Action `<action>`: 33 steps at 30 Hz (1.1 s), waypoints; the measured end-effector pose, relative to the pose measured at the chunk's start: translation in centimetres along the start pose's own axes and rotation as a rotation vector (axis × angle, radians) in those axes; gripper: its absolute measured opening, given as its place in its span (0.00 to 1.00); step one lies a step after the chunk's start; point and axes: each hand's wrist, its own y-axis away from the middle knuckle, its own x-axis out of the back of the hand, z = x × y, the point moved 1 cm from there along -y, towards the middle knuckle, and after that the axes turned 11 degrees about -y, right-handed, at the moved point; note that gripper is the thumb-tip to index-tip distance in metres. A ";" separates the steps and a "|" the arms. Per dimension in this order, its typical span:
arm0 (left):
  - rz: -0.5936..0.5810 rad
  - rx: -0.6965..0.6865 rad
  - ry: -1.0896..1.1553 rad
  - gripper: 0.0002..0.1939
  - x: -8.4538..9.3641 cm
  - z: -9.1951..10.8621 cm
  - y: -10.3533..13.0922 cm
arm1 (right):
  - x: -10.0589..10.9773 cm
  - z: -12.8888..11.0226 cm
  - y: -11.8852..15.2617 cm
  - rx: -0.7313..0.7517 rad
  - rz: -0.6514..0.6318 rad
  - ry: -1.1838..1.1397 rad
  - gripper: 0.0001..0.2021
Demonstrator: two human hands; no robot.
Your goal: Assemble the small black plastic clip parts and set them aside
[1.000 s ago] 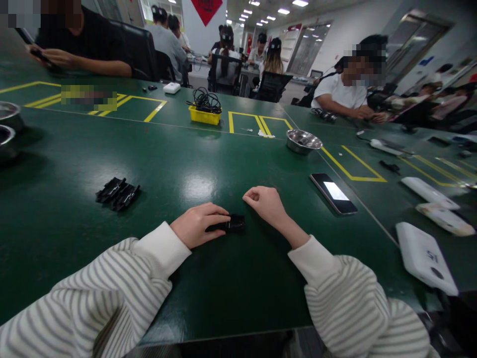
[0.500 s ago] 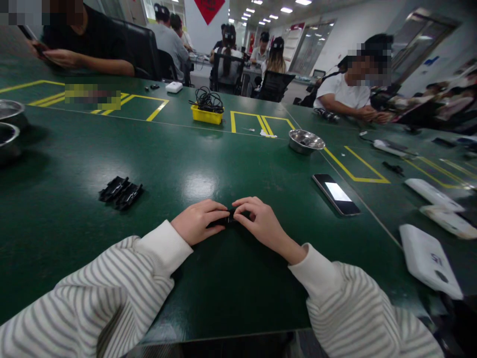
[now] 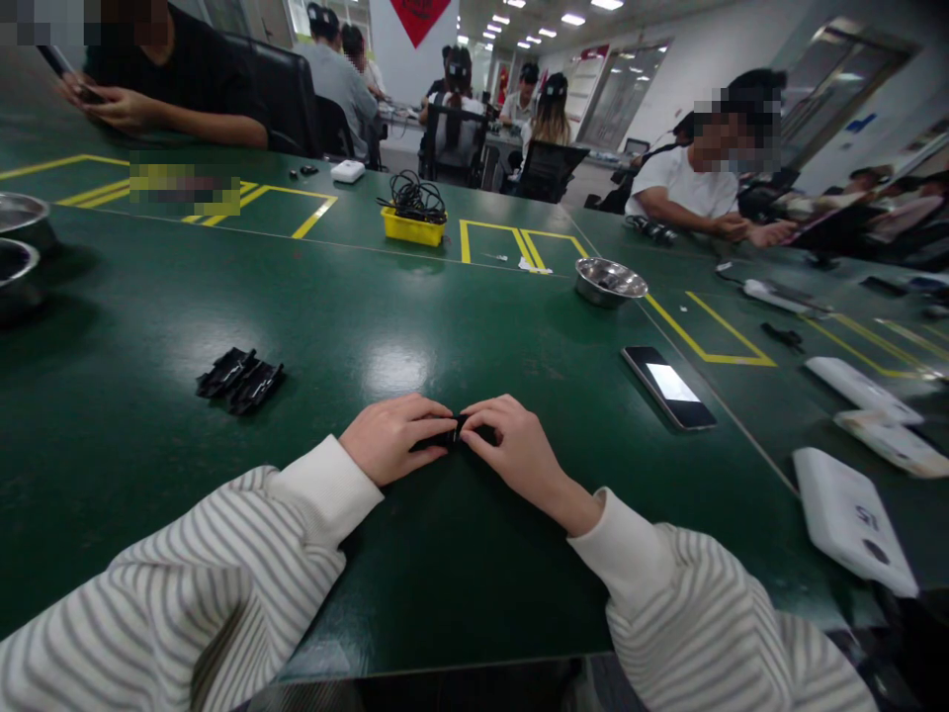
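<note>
My left hand [image 3: 400, 435] is closed around a small black plastic part [image 3: 445, 436] at the front middle of the green table. Most of that part is covered by my fingers. From the other side, my right hand [image 3: 511, 440] pinches at the part's right end, thumb and fingertips together. Whether a separate small piece lies in that pinch cannot be made out. Off to the left, several similar black plastic parts [image 3: 241, 381] lie side by side on the table.
A phone [image 3: 671, 388] with a lit screen lies right of my hands. Beyond it stands a metal bowl [image 3: 610, 283], and farther back a yellow bin [image 3: 413, 227] of black cables. White devices [image 3: 852, 519] line the right side. Metal bowls [image 3: 22, 222] stand at far left.
My right hand has shifted slightly left, its fingertips closing in on the part's end. The left hand stays in place. At the right, a co-worker's hand has moved outward.
</note>
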 end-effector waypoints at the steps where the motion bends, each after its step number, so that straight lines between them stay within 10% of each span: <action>1: 0.001 0.002 -0.006 0.12 0.1 0.0 0.0 | 0.0 0.0 0.0 0.004 -0.007 0.009 0.04; 18: 0.029 -0.017 0.015 0.12 -0.1 -0.9 0.3 | 0.0 0.2 0.2 0.071 -0.046 0.048 0.07; 33: 0.166 0.097 -0.264 0.13 3.4 -5.5 8.7 | -8.4 -2.7 -5.6 0.398 -0.142 0.152 0.13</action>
